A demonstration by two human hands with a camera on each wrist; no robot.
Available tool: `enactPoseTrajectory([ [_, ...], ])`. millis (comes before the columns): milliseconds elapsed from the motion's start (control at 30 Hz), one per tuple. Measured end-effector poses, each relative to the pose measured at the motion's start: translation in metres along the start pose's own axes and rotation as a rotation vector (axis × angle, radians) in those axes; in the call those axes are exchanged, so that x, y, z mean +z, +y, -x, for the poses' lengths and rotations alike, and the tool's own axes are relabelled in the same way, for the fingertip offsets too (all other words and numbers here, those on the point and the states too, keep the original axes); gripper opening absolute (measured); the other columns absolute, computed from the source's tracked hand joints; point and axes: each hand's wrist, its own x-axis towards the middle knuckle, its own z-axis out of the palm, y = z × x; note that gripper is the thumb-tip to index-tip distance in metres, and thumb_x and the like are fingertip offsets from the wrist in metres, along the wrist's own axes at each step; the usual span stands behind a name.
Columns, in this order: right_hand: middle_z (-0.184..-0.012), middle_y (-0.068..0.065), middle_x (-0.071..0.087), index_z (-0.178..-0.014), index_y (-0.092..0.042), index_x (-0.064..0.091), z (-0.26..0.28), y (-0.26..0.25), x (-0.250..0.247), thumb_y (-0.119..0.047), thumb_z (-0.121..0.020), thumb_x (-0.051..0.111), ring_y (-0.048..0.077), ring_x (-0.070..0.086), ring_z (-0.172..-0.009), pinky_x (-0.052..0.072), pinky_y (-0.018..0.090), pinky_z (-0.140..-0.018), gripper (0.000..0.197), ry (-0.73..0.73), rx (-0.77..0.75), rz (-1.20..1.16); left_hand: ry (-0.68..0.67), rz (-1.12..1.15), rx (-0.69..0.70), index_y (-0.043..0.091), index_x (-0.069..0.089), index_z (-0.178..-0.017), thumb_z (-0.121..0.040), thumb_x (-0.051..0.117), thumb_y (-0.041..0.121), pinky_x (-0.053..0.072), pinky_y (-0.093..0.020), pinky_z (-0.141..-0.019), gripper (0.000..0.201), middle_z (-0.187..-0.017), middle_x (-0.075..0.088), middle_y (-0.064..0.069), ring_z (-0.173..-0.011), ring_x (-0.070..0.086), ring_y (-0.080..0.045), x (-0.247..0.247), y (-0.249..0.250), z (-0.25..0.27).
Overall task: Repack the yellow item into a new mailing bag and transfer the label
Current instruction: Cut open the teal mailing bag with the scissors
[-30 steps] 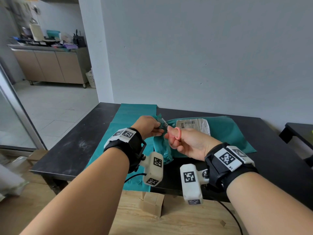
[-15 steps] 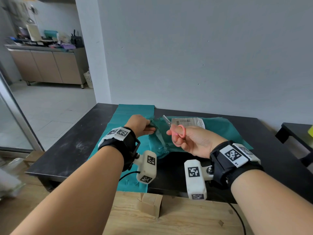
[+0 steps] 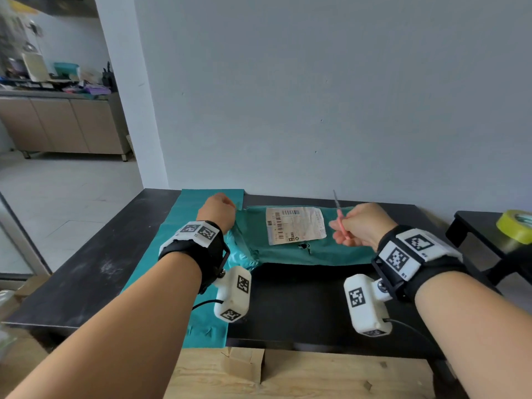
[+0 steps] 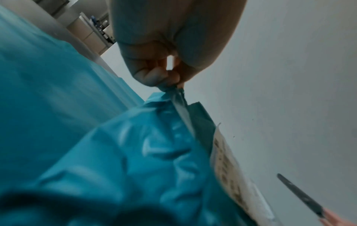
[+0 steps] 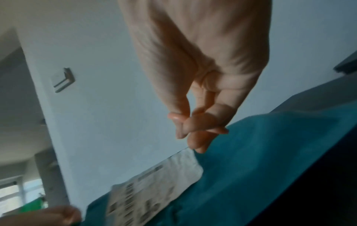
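A crumpled teal mailing bag (image 3: 290,249) lies across the black table (image 3: 302,298), with a white shipping label (image 3: 295,225) stuck on top. My left hand (image 3: 218,209) pinches the bag's left end (image 4: 174,91) and lifts it a little. A flat new teal bag (image 3: 184,226) lies under that arm. My right hand (image 3: 359,223) grips pink-handled scissors (image 3: 341,218), blades up, to the right of the label and above the bag. The scissors' blades (image 4: 301,197) show in the left wrist view. No yellow item is visible.
A roll of yellow-green tape (image 3: 515,226) sits on a small black side table (image 3: 483,234) at the right. A grey wall stands just behind the table. A wooden surface (image 3: 288,375) with a small cardboard piece (image 3: 243,364) lies below the near edge.
My right hand has carried the scissors away from the bag's left end, rightward past the label. My left hand has pulled that end of the bag leftward and stretched it out.
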Motion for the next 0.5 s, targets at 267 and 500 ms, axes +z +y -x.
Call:
enactPoseTrajectory([
  [267, -0.054, 0.002, 0.060, -0.068, -0.010, 0.063, -0.043, 0.062, -0.060, -0.039, -0.083, 0.061, 0.017, 0.053, -0.045, 0.033, 0.022, -0.044, 0.033, 0.381, 0.099, 0.633, 0.008, -0.231, 0.055, 0.022, 0.061, -0.087, -0.084, 0.054, 0.016, 0.049, -0.030, -0.076, 0.010, -0.110, 0.061, -0.006, -0.090, 0.058, -0.024, 0.019, 0.001, -0.007],
  [500, -0.063, 0.006, 0.063, -0.065, -0.009, 0.065, -0.033, 0.089, -0.075, -0.034, -0.074, 0.075, 0.021, 0.056, -0.053, 0.037, 0.021, -0.046, 0.028, 0.321, 0.238, 0.832, 0.014, -0.280, 0.051, 0.008, 0.071, -0.084, -0.085, 0.048, 0.009, 0.051, -0.032, -0.076, 0.023, -0.093, 0.066, -0.012, -0.083, 0.060, -0.031, 0.026, 0.000, -0.013],
])
